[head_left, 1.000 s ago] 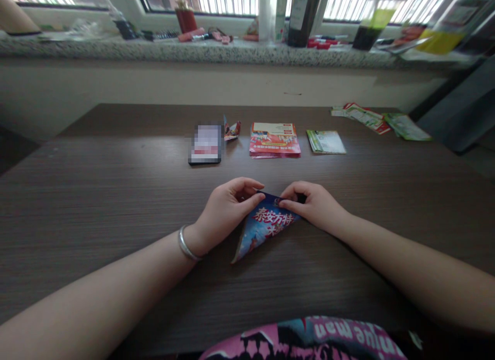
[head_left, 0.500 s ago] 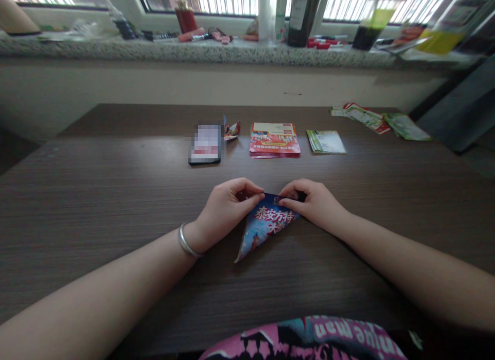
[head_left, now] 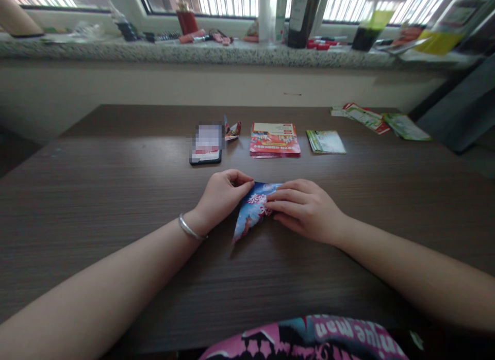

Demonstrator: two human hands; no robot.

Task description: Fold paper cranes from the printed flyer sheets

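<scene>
A blue folded paper flyer [head_left: 250, 208] printed with white and red characters forms a triangle, its point towards me. My left hand [head_left: 227, 194] pinches the paper's upper left corner between thumb and fingers. Over its right part lie the fingers of my right hand [head_left: 305, 208], closed on the paper and covering some of the print. The right thumb is hidden. The paper's lower tip seems slightly off the table [head_left: 127, 195], with a faint shadow below it.
Beyond my hands lie a phone [head_left: 207, 143] with a blurred screen, a small folded paper piece [head_left: 232, 130], a stack of red flyers [head_left: 275, 141] and green-and-white cards [head_left: 327, 142]. More leaflets [head_left: 367, 117] lie far right. Bottles and small items crowd the stone windowsill [head_left: 232, 53].
My right hand has shifted from pinching the paper's top right to laying its fingers across the front. The paper and my left hand have moved slightly left and away from me.
</scene>
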